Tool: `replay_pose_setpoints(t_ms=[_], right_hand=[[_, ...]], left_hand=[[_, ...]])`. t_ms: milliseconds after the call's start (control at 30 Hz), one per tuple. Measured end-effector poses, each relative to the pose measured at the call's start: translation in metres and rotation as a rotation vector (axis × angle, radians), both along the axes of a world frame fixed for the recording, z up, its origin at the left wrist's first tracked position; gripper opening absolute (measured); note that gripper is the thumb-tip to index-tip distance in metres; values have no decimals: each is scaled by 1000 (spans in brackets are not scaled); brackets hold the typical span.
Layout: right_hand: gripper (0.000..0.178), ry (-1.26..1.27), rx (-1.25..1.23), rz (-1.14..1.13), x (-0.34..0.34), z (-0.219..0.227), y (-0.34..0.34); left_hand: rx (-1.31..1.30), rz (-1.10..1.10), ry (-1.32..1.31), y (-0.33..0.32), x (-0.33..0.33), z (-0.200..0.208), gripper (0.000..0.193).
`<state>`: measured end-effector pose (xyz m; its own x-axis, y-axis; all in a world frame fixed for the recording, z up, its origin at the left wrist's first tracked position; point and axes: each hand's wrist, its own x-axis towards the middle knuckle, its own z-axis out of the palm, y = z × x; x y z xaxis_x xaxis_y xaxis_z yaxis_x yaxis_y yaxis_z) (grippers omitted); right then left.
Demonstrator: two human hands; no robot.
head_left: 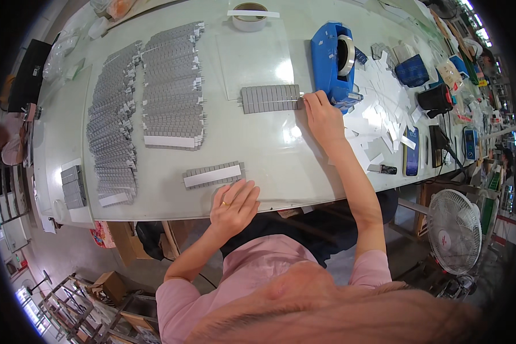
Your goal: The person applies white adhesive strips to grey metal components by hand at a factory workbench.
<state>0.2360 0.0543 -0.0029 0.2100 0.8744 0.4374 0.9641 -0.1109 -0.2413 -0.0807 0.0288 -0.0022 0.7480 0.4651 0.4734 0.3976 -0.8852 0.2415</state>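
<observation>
A flat grey panel of narrow side-by-side segments [270, 99] lies on the table ahead of me, with a thin pale line across it. At its right end my right hand [325, 119] has its fingertips pinched together; what is between them is too small to make out. Just right of that hand stands a blue tape dispenser [322, 57] with a roll of tape [346, 55]. Closer to me is a second grey segmented panel [195, 170] bearing a white strip [214, 176]. My left hand [234, 207] rests open beside it at the table edge, fingers extended, holding nothing.
Two long rows of stacked grey panels [172, 86] cover the table's left side. A smaller stack [73, 186] sits at the near left corner. White paper scraps [384, 120], a phone [411, 152] and a black cup [436, 98] crowd the right. A fan [454, 231] stands beyond the edge.
</observation>
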Motion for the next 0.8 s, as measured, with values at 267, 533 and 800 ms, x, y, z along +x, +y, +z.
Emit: replay_pose_setpoints(t_ms=[267, 533, 800], right_hand=[[5, -26, -41, -2, 1, -2, 0], [5, 15, -3, 2, -1, -1, 3], [5, 34, 2, -21, 2, 0, -3]], left_hand=[[8, 10, -1, -1, 1, -2, 29], [-292, -29, -115, 7, 0, 17, 34], [-431, 50, -270, 173, 72, 62, 34]])
